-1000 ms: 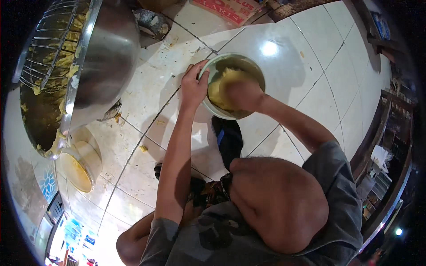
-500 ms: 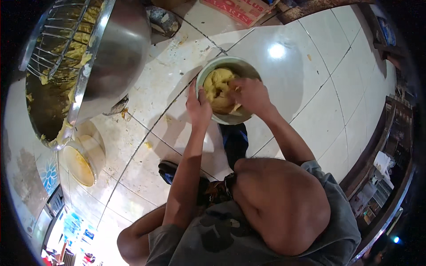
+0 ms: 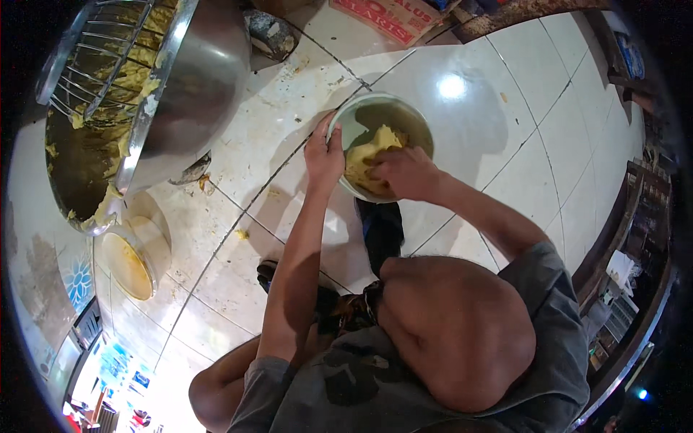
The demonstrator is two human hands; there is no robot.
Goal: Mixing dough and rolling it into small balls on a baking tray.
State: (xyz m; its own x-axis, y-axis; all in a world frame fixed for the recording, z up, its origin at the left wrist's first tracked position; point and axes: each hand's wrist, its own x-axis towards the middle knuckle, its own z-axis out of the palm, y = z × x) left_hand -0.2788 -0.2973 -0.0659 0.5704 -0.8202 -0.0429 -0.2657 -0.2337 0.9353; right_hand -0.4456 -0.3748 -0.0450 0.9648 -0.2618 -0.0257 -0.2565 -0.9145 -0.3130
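A pale green round bowl (image 3: 377,105) sits on the tiled floor, holding a lump of yellow dough (image 3: 367,156) in its lower part, with the bottom bare toward the back. My left hand (image 3: 325,156) grips the left side of the bowl, thumb near the rim. My right hand (image 3: 408,175) is inside the bowl at the right, its curled fingers gripping the dough, the fingertips partly hidden in it.
A large tipped steel bowl (image 3: 195,94) smeared with dough, a wire guard over it, stands at upper left. Below it is a cream tub (image 3: 130,267). A red-printed cardboard (image 3: 382,18) lies at the back; wooden shelving (image 3: 621,238) lines the right. My foot (image 3: 379,231) is beside the bowl.
My right hand has moved within the bowl, its fingers now lower in the dough. The dough has gathered toward the front, baring more of the bowl's back.
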